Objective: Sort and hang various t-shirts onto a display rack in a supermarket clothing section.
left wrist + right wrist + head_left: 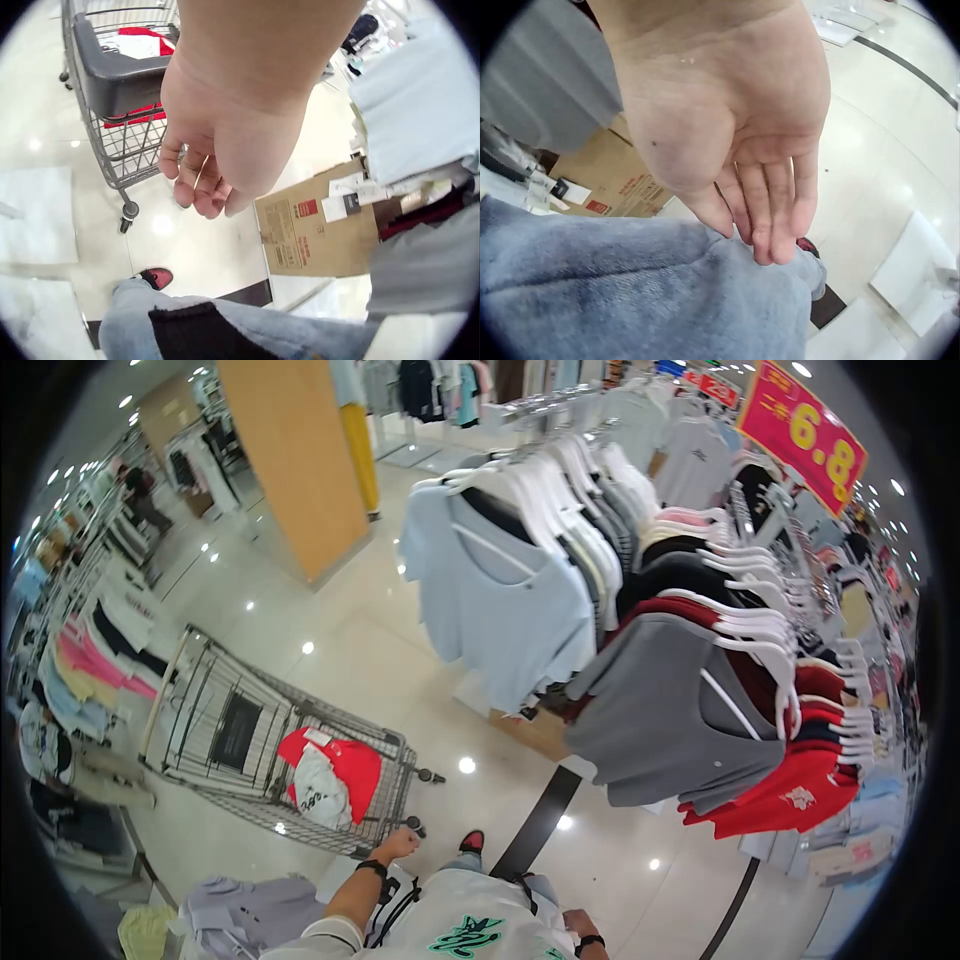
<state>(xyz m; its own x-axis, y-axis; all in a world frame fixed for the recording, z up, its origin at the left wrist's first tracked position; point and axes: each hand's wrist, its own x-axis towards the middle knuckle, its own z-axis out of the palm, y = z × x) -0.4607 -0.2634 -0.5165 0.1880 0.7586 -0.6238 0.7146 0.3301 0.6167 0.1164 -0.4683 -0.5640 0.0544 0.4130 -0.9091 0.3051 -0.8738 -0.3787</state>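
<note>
My left hand [400, 843] hangs beside the corner of a wire shopping cart [222, 675], fingers loosely curled with nothing in them. In the left wrist view, that hand [232, 142] overlaps the cart's dark plastic corner piece [120, 79]. A red garment [365, 765] and a white one with black lettering [318, 788] lie inside the cart. Low at my side is my right hand [578, 923]. Seen from its wrist camera, the right hand [735, 120] has relaxed, nearly straight fingers and holds nothing, close by my jeans [652, 285].
A rack to the right carries a light blue top [500, 595], a grey top [670, 710] and red shirts [790, 795] on white hangers. Under it stands a cardboard box [319, 232]. A pillar [290, 460] rises beyond the cart. Folded lilac clothing [250, 910] lies at lower left.
</note>
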